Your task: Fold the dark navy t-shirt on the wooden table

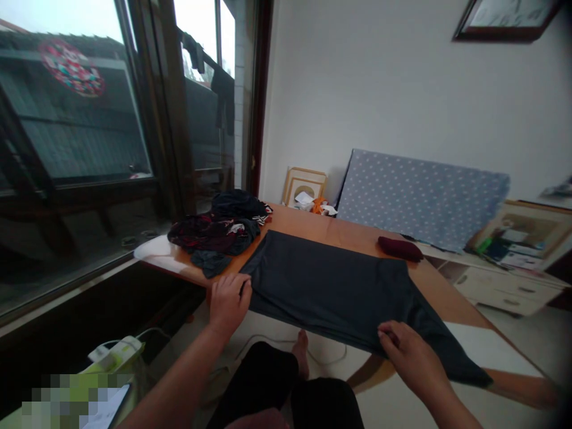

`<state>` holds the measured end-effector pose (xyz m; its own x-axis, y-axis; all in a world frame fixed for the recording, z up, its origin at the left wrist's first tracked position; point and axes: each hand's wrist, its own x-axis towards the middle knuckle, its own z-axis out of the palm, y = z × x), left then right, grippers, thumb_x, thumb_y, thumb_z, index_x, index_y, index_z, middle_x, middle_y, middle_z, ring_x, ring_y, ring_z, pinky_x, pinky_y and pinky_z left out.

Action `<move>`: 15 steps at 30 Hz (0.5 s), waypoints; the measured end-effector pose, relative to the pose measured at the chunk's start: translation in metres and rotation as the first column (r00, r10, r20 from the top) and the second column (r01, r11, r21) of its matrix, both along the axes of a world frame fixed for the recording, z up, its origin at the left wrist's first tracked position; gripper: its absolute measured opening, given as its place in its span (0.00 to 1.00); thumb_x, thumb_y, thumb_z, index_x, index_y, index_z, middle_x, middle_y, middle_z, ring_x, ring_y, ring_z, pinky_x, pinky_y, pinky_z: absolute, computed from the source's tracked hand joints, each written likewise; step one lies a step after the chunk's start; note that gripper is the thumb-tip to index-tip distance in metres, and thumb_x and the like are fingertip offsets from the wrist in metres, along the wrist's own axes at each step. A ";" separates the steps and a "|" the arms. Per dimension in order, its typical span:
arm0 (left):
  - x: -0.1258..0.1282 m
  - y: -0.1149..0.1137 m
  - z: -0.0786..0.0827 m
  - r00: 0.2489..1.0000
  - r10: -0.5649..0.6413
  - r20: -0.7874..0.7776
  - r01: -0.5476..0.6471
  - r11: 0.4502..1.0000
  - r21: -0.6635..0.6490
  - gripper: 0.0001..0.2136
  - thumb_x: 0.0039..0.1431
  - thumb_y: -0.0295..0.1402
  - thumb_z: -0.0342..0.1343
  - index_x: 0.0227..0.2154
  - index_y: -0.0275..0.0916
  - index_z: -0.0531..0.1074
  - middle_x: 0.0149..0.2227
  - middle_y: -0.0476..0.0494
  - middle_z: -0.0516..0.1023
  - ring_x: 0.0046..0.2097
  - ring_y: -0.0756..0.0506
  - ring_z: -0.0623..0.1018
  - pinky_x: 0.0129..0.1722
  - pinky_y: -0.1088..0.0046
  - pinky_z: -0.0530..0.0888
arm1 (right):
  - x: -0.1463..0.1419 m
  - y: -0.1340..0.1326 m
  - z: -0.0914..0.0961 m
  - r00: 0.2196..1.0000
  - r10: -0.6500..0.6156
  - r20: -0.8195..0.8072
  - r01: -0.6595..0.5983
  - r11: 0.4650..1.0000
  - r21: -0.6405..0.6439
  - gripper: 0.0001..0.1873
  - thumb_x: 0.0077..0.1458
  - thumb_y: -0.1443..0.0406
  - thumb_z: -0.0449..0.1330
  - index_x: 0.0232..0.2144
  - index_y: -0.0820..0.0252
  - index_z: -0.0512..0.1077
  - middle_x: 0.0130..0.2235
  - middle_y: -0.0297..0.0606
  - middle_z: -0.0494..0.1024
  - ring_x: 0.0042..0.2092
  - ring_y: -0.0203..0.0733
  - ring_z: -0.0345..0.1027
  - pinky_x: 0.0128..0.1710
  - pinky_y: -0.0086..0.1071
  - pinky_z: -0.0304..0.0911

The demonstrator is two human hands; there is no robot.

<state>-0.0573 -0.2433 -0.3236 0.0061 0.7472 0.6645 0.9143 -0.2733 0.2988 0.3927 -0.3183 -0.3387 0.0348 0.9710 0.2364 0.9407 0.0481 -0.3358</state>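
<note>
A dark grey garment [322, 286] lies spread across the wooden table [308, 221], its near edge along the table's front. One narrower part of it trails off to the right, and its exact kind I cannot make out. My left hand [229, 302] is closed on the garment's near left corner, fingers curled over the cloth. Farther right, my right hand [411, 353] pinches the near edge between thumb and fingers. Beyond the cloth a rolled maroon piece of fabric [400, 249] rests on the table.
A heap of dark clothes [218, 229] sits on the table's left end. Behind stand a framed picture [306, 177] and a blue dotted cloth [415, 193] over a large panel. White drawers [500, 292] are at right, a power strip [123, 353] at lower left.
</note>
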 end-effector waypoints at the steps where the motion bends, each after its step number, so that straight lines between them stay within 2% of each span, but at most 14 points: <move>1: -0.005 0.004 0.001 0.997 0.074 0.019 -0.074 0.997 -0.019 0.10 0.66 0.35 0.47 0.42 0.42 0.73 0.45 0.41 0.78 0.48 0.39 0.73 0.47 0.60 0.66 | 0.000 0.000 0.001 1.000 -0.001 0.000 0.001 1.000 -0.007 0.16 0.59 0.53 0.51 0.39 0.50 0.75 0.36 0.35 0.77 0.40 0.43 0.72 0.37 0.33 0.63; 3: -0.012 0.013 0.005 0.979 0.201 0.032 -0.198 0.976 -0.087 0.11 0.66 0.36 0.47 0.42 0.42 0.74 0.46 0.40 0.77 0.49 0.37 0.72 0.46 0.58 0.66 | -0.001 0.001 0.001 1.000 -0.004 0.002 0.004 1.000 -0.015 0.17 0.59 0.52 0.50 0.38 0.50 0.74 0.36 0.35 0.77 0.40 0.43 0.72 0.38 0.34 0.63; 5: -0.016 0.020 0.009 0.964 0.264 0.019 -0.257 0.953 -0.162 0.13 0.66 0.40 0.46 0.40 0.43 0.75 0.46 0.39 0.77 0.49 0.35 0.72 0.46 0.56 0.66 | 0.000 0.004 0.000 1.000 0.001 0.002 -0.001 1.000 -0.027 0.17 0.60 0.52 0.49 0.37 0.50 0.74 0.36 0.36 0.77 0.39 0.44 0.72 0.38 0.34 0.63; 8: -0.015 0.028 0.015 0.966 0.259 -0.011 -0.255 0.941 -0.223 0.14 0.64 0.44 0.48 0.36 0.42 0.75 0.43 0.38 0.77 0.49 0.33 0.71 0.47 0.53 0.65 | 0.001 0.007 -0.002 1.000 0.011 -0.010 -0.012 0.999 -0.042 0.17 0.59 0.52 0.49 0.36 0.50 0.74 0.36 0.37 0.77 0.39 0.45 0.73 0.39 0.35 0.64; 11: -0.014 0.032 0.018 0.967 0.253 -0.016 -0.250 0.941 -0.226 0.11 0.60 0.40 0.51 0.31 0.42 0.74 0.41 0.38 0.77 0.48 0.33 0.71 0.46 0.52 0.65 | 0.000 0.007 -0.002 0.999 -0.007 -0.035 0.006 0.999 -0.040 0.17 0.59 0.51 0.49 0.36 0.50 0.73 0.36 0.37 0.78 0.38 0.45 0.73 0.39 0.35 0.64; 15: -0.018 0.032 0.016 0.946 0.325 -0.008 -0.321 0.931 -0.175 0.09 0.59 0.37 0.51 0.30 0.41 0.74 0.41 0.38 0.77 0.48 0.33 0.72 0.47 0.50 0.64 | -0.003 0.003 -0.001 0.998 -0.019 -0.059 0.017 0.999 -0.035 0.18 0.59 0.49 0.49 0.37 0.50 0.74 0.37 0.37 0.79 0.38 0.46 0.73 0.38 0.36 0.65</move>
<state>-0.0749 -0.2114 -0.3078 -0.2670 0.8094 0.5230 0.9376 0.0927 0.3351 0.3897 -0.3149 -0.3402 0.0650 0.9777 0.1996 0.9198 0.0189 -0.3919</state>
